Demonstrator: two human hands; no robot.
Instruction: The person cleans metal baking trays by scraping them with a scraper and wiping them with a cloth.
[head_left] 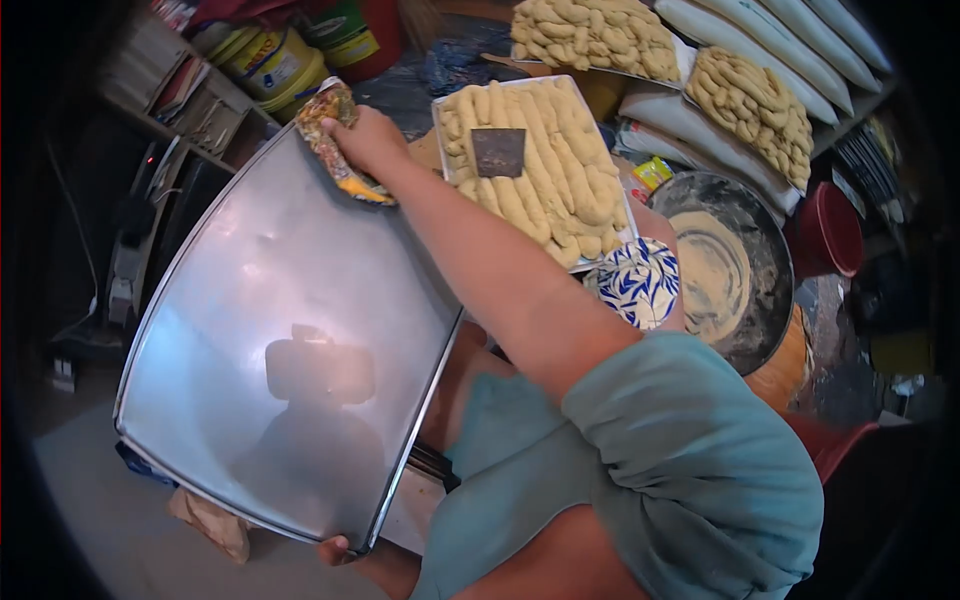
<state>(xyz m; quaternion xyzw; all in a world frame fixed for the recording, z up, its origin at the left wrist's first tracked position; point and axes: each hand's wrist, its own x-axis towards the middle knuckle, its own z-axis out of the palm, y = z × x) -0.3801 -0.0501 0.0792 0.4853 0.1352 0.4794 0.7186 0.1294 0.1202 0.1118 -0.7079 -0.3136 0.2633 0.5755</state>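
Observation:
A large shiny metal baking tray (230, 300) with a raised rim is held at a tilt in front of me. My right hand (370, 140) is closed on a bunched, multicoloured patterned cloth (335, 135), pressed at the tray's upper edge. At the bottom corner, my left hand (338, 550) grips the tray's rim; most of its fingers are hidden behind the metal. Beyond my right forearm, long rolls of pale dough (555, 170) fill a white-rimmed tray, and a dark flat scraper (498, 152) lies on them.
A wide dark basin (770, 270) with pale residue sits at right beside a red bucket (828, 230). More dough pieces (595, 35) and white sacks (770, 50) are at the back. Yellow buckets (270, 65) and a shelf (205, 110) stand at upper left.

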